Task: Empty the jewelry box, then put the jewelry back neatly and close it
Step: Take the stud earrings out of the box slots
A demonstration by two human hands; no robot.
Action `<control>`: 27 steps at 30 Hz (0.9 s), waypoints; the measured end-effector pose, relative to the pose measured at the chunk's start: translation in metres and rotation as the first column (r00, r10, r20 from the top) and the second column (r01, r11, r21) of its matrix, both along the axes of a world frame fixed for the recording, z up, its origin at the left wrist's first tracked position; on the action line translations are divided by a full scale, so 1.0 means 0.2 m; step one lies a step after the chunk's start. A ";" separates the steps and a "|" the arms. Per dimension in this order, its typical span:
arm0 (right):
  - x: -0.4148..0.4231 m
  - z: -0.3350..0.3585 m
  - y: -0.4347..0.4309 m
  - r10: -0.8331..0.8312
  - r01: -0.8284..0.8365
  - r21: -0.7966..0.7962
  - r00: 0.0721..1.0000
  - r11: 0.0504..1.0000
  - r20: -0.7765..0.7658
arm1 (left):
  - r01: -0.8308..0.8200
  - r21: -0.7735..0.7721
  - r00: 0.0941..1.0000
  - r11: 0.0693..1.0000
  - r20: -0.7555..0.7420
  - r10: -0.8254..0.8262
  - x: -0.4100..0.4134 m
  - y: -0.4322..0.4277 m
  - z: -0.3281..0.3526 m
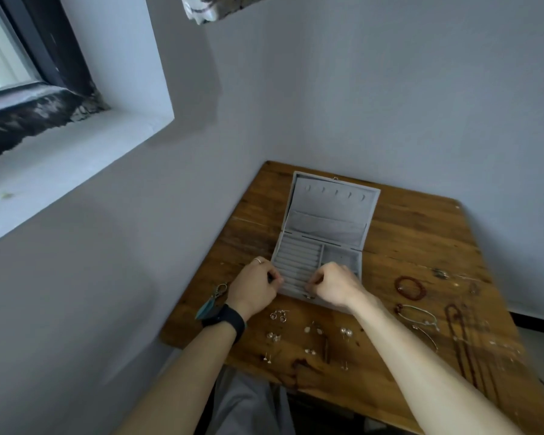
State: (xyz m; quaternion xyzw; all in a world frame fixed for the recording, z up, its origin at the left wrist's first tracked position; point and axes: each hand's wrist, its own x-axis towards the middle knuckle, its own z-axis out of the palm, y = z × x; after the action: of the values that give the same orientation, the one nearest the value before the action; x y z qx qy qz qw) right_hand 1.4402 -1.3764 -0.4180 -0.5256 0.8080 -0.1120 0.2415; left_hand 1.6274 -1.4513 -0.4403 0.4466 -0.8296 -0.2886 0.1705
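The grey velvet jewelry box [327, 211] lies open on the wooden table [421, 233], lid tilted back. Its ring rows and right compartment look empty. My left hand [256, 287] is at the box's front left corner, fingers curled against the edge. My right hand [335, 284] hovers over the front ring rows with fingers curled down; whatever it pinches is hidden. Several small earrings [278, 316] lie in front of the box. A red bead bracelet [410, 287], a silver bangle [420, 312] and a dark bead necklace [459, 337] lie to the right.
A teal tassel keychain [211, 304] lies at the table's left edge beside my left wrist. Grey walls close in behind and to the left of the table. A window recess [76, 120] sits high on the left. My lap is below the table's near edge.
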 end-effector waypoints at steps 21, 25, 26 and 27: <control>0.30 -0.10 0.82 -0.066 0.162 -0.425 0.971 0.891 0.230 | 0.227 -0.017 0.972 0.974 -0.057 -0.228 0.29 0.51 0.09; 0.41 -0.24 0.90 -0.032 0.120 -0.512 0.984 0.851 0.177 | 0.300 -0.108 0.952 0.948 0.099 -0.290 0.29 0.60 0.00; 0.42 -0.26 0.91 -0.023 0.102 -0.530 0.988 0.842 0.153 | 0.311 -0.130 0.947 0.942 0.127 -0.295 0.29 0.61 -0.02; 0.44 -0.28 0.92 -0.017 0.081 -0.544 0.992 0.835 0.122 | 0.317 -0.155 0.944 0.936 0.150 -0.295 0.28 0.61 -0.03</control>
State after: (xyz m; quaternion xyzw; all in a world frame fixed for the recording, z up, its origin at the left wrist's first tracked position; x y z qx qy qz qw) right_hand 1.5273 -1.1924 -0.4731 -0.5446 0.7405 -0.3739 0.1233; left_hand 1.6843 -1.3287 -0.4458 0.3123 -0.9203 -0.2085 0.1103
